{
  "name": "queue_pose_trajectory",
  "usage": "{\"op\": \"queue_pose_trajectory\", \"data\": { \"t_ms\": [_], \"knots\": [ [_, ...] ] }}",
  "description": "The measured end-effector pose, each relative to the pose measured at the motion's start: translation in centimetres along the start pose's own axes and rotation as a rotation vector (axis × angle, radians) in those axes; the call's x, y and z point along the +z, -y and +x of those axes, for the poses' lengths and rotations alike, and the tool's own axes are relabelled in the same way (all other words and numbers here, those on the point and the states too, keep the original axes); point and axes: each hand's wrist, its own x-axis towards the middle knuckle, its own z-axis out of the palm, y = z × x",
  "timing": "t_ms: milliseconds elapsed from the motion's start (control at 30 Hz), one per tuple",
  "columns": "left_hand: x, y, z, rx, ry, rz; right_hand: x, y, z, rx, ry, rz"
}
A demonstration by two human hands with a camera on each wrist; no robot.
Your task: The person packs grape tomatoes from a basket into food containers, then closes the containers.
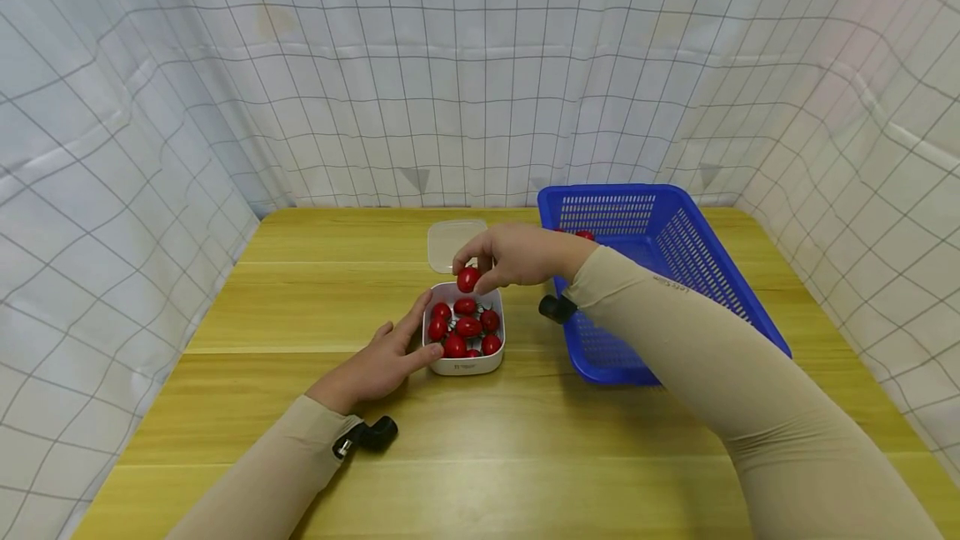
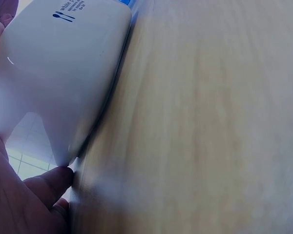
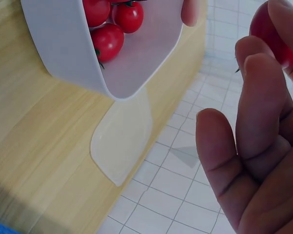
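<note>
A white square container (image 1: 465, 367) stands mid-table with several red cherry tomatoes (image 1: 468, 327) in it, some showing green stems. Above its far edge, my right hand (image 1: 517, 255) pinches one cherry tomato (image 1: 468, 279) between thumb and fingers. The right wrist view shows that held tomato (image 3: 268, 34) at the fingertips, apart from the container (image 3: 63, 44). My left hand (image 1: 382, 363) rests against the container's left side, thumb at the near left corner and fingers along the wall. In the left wrist view its fingers (image 2: 49, 185) touch the container's wall.
A blue plastic basket (image 1: 712, 265) stands on the right under my right forearm, with a few red tomatoes (image 1: 585, 235) near its far left corner. Behind the container lies a translucent lid (image 1: 444, 247). White grid-patterned curtains (image 1: 480, 90) surround the wooden table (image 1: 300, 315).
</note>
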Motion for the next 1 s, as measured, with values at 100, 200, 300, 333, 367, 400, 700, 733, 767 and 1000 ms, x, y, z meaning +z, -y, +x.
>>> {"op": "queue_pose_trajectory", "data": {
  "t_ms": [100, 200, 300, 333, 367, 400, 700, 733, 767, 1000],
  "knots": [
    [0.0, 0.0, 0.0, -0.004, 0.003, 0.001, 0.1, 0.1, 0.0, -0.017, 0.003, -0.007],
    [0.0, 0.1, 0.0, -0.007, 0.006, 0.002, 0.2, 0.1, 0.0, -0.03, 0.012, 0.008],
    [0.0, 0.1, 0.0, -0.007, 0.007, -0.001, 0.0, -0.2, -0.5, -0.007, -0.013, 0.068],
    [0.0, 0.1, 0.0, -0.007, 0.006, -0.003, -0.2, -0.5, -0.7, 0.005, -0.047, 0.093],
    [0.0, 0.0, 0.1, -0.004, 0.003, -0.002, -0.6, -0.9, -1.0, 0.026, -0.093, 0.116],
    [0.0, 0.0, 0.1, -0.002, 0.001, -0.001, -0.9, -1.5, -1.3, 0.049, -0.156, 0.135],
    [0.1, -0.2, 0.2, 0.018, -0.012, 0.019, -3.6, -10.9, -4.3, 0.37, -0.634, 0.231],
    [0.1, -0.2, 0.1, 0.018, -0.01, 0.017, -3.5, -12.0, -4.5, 0.399, -0.624, 0.224],
    [0.1, -0.2, 0.1, 0.017, -0.009, 0.014, -3.3, -13.0, -4.6, 0.427, -0.598, 0.207],
    [0.0, 0.0, 0.0, -0.01, 0.0, -0.01, -0.9, -16.7, -3.9, 0.369, -0.279, 0.02]
  ]
}}
